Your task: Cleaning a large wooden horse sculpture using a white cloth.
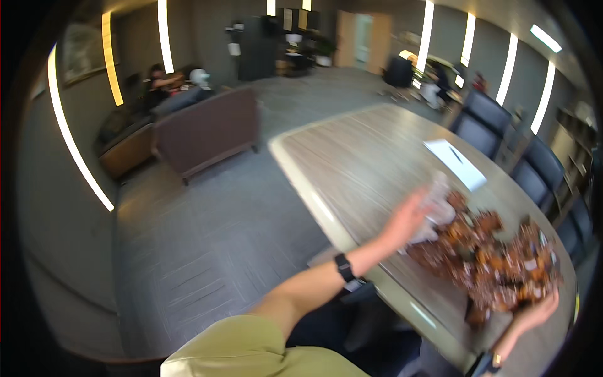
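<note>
A spread-out pile of small brown and orange items in shiny clear wrappers covers the near right part of the wood-grain table. My left hand, with a black watch on its wrist, reaches to the pile's far left side. Its fingers meet a crumpled whitish translucent plastic piece; motion blur hides whether they grip it. At the near right edge of the pile, my right hand curves against the wrapped items. What its fingers hold, if anything, is hidden.
A white sheet of paper with a dark pen on it lies beyond the pile. Dark chairs line the table's right side. A brown sofa stands to the left. People sit farther back.
</note>
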The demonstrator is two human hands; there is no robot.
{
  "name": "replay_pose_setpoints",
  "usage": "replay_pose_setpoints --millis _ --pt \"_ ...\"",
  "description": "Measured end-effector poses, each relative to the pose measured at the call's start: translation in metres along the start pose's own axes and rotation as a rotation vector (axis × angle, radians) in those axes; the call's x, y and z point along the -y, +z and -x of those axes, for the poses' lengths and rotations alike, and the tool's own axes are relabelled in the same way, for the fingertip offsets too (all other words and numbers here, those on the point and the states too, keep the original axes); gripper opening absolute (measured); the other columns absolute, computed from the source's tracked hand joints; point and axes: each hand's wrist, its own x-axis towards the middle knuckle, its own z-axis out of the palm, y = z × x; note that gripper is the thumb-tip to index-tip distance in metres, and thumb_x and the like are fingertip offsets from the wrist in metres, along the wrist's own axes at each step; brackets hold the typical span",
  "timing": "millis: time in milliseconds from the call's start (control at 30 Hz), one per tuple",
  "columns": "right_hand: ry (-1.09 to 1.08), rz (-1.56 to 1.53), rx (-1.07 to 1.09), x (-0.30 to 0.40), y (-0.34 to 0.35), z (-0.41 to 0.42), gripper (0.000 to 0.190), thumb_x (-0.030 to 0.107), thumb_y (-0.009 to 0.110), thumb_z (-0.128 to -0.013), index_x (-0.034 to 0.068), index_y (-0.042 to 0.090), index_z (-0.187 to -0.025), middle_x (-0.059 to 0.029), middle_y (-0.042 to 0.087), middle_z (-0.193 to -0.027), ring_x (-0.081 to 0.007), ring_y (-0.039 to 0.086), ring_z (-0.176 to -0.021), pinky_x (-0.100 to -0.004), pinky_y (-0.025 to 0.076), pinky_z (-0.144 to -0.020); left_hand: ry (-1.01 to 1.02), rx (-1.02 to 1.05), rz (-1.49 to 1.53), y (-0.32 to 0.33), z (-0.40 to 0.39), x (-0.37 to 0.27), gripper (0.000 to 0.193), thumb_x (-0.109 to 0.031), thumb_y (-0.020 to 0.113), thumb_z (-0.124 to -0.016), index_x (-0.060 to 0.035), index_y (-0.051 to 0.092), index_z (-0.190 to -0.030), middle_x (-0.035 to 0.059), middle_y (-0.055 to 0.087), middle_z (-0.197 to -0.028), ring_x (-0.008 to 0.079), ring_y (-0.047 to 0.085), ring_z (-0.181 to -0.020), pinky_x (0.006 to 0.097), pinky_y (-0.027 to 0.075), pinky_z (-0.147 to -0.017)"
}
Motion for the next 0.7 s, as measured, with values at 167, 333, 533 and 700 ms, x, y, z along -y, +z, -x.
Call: replay_pose_setpoints --millis 167,333,533,700 --pt "0.323 -0.455 -0.017 0.053 0.034 0.011 0.022 0.018 0.052 -0.104 -0.001 0.062 -0.111 -0.008 0.063 -0.106 -0.0187 0.058 -0.105 -0.0328 0.044 -0.097 0.161 -0.203 -0.275 -0.031 0.032 0.002 0.048 -0.003 0.066 -0.09 -0.0019 0.055 -0.136 0.0281 0.05 -0.142 0.0449 0.045 -0.134 0.0476 0.038 -0.112" --pt "0.405 -0.662 -0.063 0.062 0.02 0.007 0.02 0.018 0.055 -0.104 0.0 0.062 -0.108 -0.0034 0.061 -0.101 -0.0127 0.053 -0.094 -0.0283 0.044 -0.09 0.346 -0.121 -0.278 -0.007 0.072 -0.007 0.05 -0.011 0.071 -0.091 -0.0007 0.055 -0.137 0.0292 0.048 -0.143 0.0469 0.042 -0.138 0.0515 0.034 -0.114" --pt "0.459 -0.74 -0.105 0.049 0.018 0.003 0.02 0.019 0.056 -0.103 0.0 0.062 -0.107 -0.0026 0.06 -0.098 -0.0114 0.052 -0.091 -0.0272 0.044 -0.087 0.369 0.058 -0.213 0.017 0.106 -0.04 0.045 -0.014 0.073 -0.088 -0.004 0.061 -0.131 0.0223 0.052 -0.143 0.0441 0.045 -0.135 0.0521 0.037 -0.112" --pt "0.504 -0.827 -0.097 0.057 0.023 0.003 0.018 0.018 0.055 -0.103 0.002 0.062 -0.106 -0.0017 0.06 -0.099 -0.0103 0.052 -0.091 -0.0269 0.044 -0.087 0.486 0.335 -0.262 0.033 0.109 -0.062 0.047 -0.019 0.078 -0.083 -0.0121 0.066 -0.128 0.0168 0.062 -0.132 0.0382 0.055 -0.124 0.0506 0.035 -0.111"
